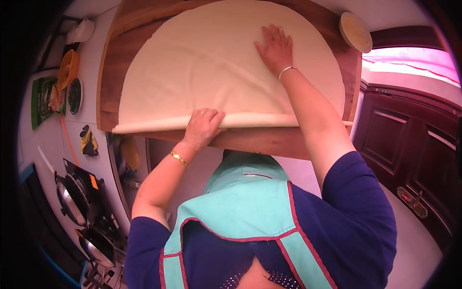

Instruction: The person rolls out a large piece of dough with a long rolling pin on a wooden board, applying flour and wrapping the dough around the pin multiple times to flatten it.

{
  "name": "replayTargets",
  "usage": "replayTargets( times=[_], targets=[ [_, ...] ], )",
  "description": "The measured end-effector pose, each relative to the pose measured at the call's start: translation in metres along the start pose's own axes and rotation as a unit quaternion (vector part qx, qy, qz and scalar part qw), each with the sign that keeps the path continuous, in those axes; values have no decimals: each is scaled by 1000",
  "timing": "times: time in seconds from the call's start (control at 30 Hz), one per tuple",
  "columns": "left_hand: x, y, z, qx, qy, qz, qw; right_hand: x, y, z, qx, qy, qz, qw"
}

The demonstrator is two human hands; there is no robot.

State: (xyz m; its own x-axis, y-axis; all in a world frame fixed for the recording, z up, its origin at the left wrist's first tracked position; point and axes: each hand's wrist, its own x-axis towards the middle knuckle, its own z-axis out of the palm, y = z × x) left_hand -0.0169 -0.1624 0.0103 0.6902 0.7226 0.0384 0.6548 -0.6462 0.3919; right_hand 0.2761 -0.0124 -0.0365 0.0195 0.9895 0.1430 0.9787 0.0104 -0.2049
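At the far left, on the white worktop, an orange plastic basket [67, 67] lay beside a dark round plate [74, 96], and a green printed packet [42, 101] sat just left of them. Lower on that side, a black stove with metal pans [79, 202] stood against the edge of the view.

The wide brown wooden bench [250, 142] filled the upper middle, and on it lay a very large, thin, pale cream round sheet of dough [202, 62], covering most of the board. Its near edge was wound around a long, thin rolling pin [250, 120], which lay across the front of the bench from left to right, the dough wrapped over it in a smooth roll.

The left hand [202, 126], a gold bracelet at its wrist, rested on top of that roll near its left part, its grip curled over the dough-covered pin, fingers bent and pressing down. The right hand [274, 48], a silver bangle at its wrist, lay flat on the open sheet further back, grip spread wide, palm down and clamped on nothing.

At the upper right corner of the bench stood a round pale disc with a wooden rim [356, 31]. Beyond it, to the right, a dark brown panelled door [414, 149] showed.
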Motion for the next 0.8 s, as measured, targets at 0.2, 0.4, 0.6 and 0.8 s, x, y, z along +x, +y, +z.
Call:
replayTargets(
  times=[0.2, 0.4, 0.6, 0.8],
  targets=[
    [33, -61, 1, 45, 102, 91, 990, 5, -10, -5, 4, -17, -6, 1000],
    [95, -102, -57, -39, 327, -154, 932, 8, 9, -58, 134, -152, -10, 979],
    [73, -125, -13, 152, 182, -182, 954, -46, -18, -41, 50, -3, -115, 992],
    [124, -198, -58, 119, 168, -205, 957, 42, -14, -31, -10, 68, -102, 992]
  ],
)
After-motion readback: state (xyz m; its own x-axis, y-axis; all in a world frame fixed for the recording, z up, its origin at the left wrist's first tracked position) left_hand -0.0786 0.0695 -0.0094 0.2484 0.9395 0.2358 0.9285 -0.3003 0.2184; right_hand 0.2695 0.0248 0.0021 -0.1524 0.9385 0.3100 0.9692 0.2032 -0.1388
